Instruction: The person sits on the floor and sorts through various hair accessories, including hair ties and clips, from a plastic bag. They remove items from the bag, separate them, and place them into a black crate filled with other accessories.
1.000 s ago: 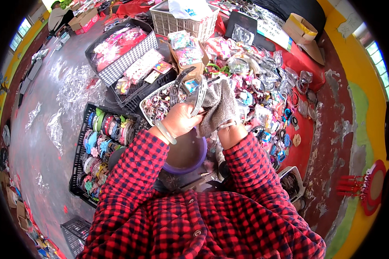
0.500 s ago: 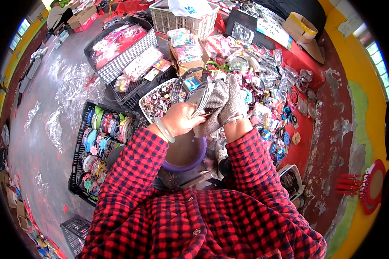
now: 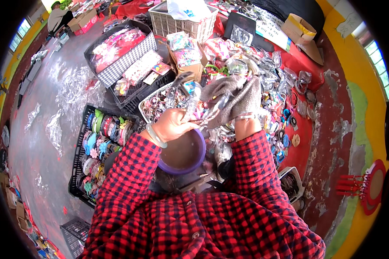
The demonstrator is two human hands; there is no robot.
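Note:
In front of me my left hand (image 3: 173, 124) is closed round a bundle of thin headbands (image 3: 192, 102), their hoops blurred by motion. My right hand (image 3: 247, 124) is mostly hidden by a grey-brown cloth (image 3: 245, 100), which it grips; only the wrist and heel of the hand show. Between the hands the cloth lies close against the headbands' far ends. Below them stands a purple basin (image 3: 202, 154) of murky water. Just beyond my left hand is a white basket (image 3: 143, 111) of hair ties and small accessories.
To the left sits a black crate (image 3: 75, 166) of colourful headbands. Ahead are a stacked houndstooth bin (image 3: 129, 58), a cardboard box (image 3: 194, 69) and a beige crate (image 3: 203, 26). Bagged accessories (image 3: 268, 108) heap up on the right. Plastic wrap (image 3: 75, 88) litters the floor; a person (image 3: 58, 18) is far left.
My hands have moved apart: the left slightly left and down with the headbands, the right to the right with the cloth. The headbands have swung more upright.

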